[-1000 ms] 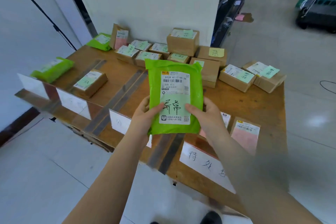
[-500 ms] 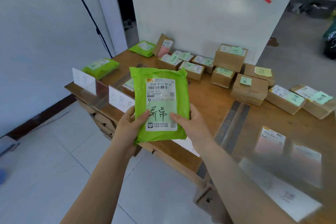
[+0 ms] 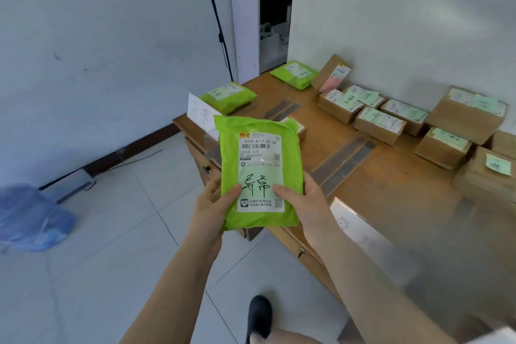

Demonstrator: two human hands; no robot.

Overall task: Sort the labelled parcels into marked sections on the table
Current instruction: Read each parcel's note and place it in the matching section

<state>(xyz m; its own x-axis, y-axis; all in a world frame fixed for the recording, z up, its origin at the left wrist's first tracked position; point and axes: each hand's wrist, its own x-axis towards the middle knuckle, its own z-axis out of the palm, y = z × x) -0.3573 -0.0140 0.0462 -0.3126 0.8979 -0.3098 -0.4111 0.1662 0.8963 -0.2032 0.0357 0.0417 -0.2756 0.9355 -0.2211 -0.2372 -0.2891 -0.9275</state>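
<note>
Two hands are holding one green parcel (image 3: 259, 173) upright in front of the person, above the near left corner of the worktop (image 3: 391, 187). The left hand (image 3: 213, 204) is gripping the lower left edge and the right hand (image 3: 303, 201) the lower right edge; on each hand the thumb is lying across the front of the white label and the fingers are curling behind the bag, so both hands are clamped on it.

Progress, judged from the layout: sorting is appearing to be at an early to middle stage. One green mailer (image 3: 227, 96) is lying in the far left section behind a white section card (image 3: 201, 113), and a second green mailer (image 3: 293, 74) is lying at the far corner near the wall. A group of cardboard boxes (image 3: 377, 120) with green notes is sitting along the wall, apparently not yet sorted. Dark tape strips (image 3: 339, 162) are dividing the worktop into sections. The held parcel is not yet placed; its section is still to be matched against the cards.

Appearance of the held parcel: it is a soft, bright green plastic mailer, slightly creased, folded over at the top. A white shipping label is covering most of its front, carrying a barcode, printed lines and large handwritten characters in dark ink. A similar handwritten mark is showing on the left section card, though it is too blurred for confirming a match.
</note>
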